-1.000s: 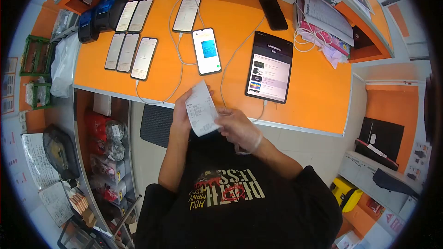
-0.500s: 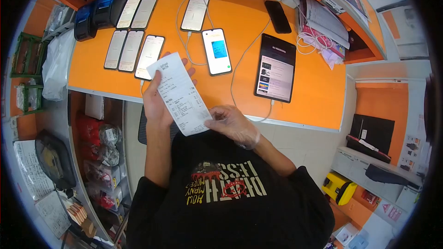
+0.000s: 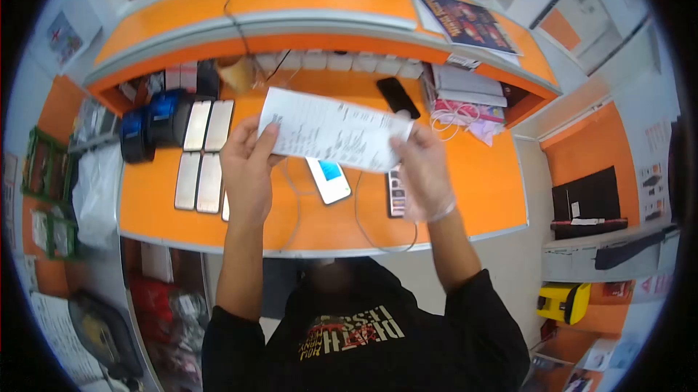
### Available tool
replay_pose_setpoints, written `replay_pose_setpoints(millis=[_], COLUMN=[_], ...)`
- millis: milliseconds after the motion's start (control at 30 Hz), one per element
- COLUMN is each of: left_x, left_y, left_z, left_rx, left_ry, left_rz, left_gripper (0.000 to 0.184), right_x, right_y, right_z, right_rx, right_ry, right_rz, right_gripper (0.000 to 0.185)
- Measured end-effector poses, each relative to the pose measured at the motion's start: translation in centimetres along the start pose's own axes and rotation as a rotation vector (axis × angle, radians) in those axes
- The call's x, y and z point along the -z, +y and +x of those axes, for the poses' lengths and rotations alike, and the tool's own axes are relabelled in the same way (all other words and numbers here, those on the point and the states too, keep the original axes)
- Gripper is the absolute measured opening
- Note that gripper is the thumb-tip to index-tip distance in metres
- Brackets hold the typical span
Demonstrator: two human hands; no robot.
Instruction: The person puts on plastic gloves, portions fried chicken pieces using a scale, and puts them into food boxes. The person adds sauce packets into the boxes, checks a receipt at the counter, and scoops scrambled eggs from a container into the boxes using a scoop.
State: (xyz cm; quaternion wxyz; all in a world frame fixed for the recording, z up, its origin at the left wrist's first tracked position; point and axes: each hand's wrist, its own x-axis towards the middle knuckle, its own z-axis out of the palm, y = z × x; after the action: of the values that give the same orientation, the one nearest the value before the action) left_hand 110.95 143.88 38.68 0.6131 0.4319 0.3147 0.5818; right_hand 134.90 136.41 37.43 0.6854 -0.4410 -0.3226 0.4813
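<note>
as the receipt swings round from slanting lengthwise to nearly crosswise, handling it occupies both hands! left hand pinches one end; right hand, blurred, grips the other. it's stretched between them, off the counter, its lower edge just overlapping a phone in view.
</note>
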Motion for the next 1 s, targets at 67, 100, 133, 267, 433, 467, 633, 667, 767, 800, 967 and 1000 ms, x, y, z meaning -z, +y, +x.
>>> replay_pose_setpoints(millis=[67,100,133,267,433,467,633,667,767,800,967,1000], left_x=[-3.8,-5.7,-7.4,-15.0,-22.0,-23.5,-25.5,-25.8,-26.1,-26.3,-26.1,-25.9], left_y=[1.8,2.2,2.0,1.4,-2.3,-2.6,-6.7,-7.4,-8.6,-8.0,-7.6,-7.6], left_z=[2.5,4.0,5.8,12.0,20.3,21.6,25.5,25.8,26.7,25.8,24.8,24.7], left_rx=[-0.05,-0.077,-0.089,-0.115,-0.155,-0.154,-0.26,-0.259,-0.127,-0.11,-0.141,-0.18], left_ry=[-0.075,-0.107,-0.109,-0.197,-0.262,-0.214,-0.076,-0.055,-0.155,-0.214,-0.46,-0.487], left_rz=[0.173,0.259,0.265,0.493,0.749,0.865,1.111,1.151,1.234,1.235,1.274,1.305], left_gripper=[0.024,0.024,0.025,0.025,0.032,0.03,0.048,0.048,0.063,0.061,0.052,0.05], right_x=[1.1,0.9,1.6,7.3,10.4,11.4,14.2,14.5,14.4,14.1,14.5,15.0], right_y=[-5.3,-7.5,-10.2,-15.7,-18.1,-18.3,-16.5,-16.1,-14.5,-14.2,-13.9,-13.1], right_z=[3.7,5.7,7.7,20.2,31.9,34.3,43.9,45.0,47.2,47.8,50.7,51.8], right_rx=[0.166,0.22,0.244,0.505,0.422,0.453,0.52,0.59,0.643,0.569,0.53,0.575], right_ry=[0.01,0.103,0.09,0.055,-0.103,-0.061,0.044,0.056,0.073,0.056,-0.006,-0.002], right_rz=[-0.199,-0.246,-0.439,-0.759,-0.58,-0.677,-1.012,-1.113,-1.304,-1.29,-1.483,-1.57], right_gripper=[0.024,0.025,0.025,0.039,0.016,0.016,0.024,0.025,0.027,0.028,0.027,0.027])
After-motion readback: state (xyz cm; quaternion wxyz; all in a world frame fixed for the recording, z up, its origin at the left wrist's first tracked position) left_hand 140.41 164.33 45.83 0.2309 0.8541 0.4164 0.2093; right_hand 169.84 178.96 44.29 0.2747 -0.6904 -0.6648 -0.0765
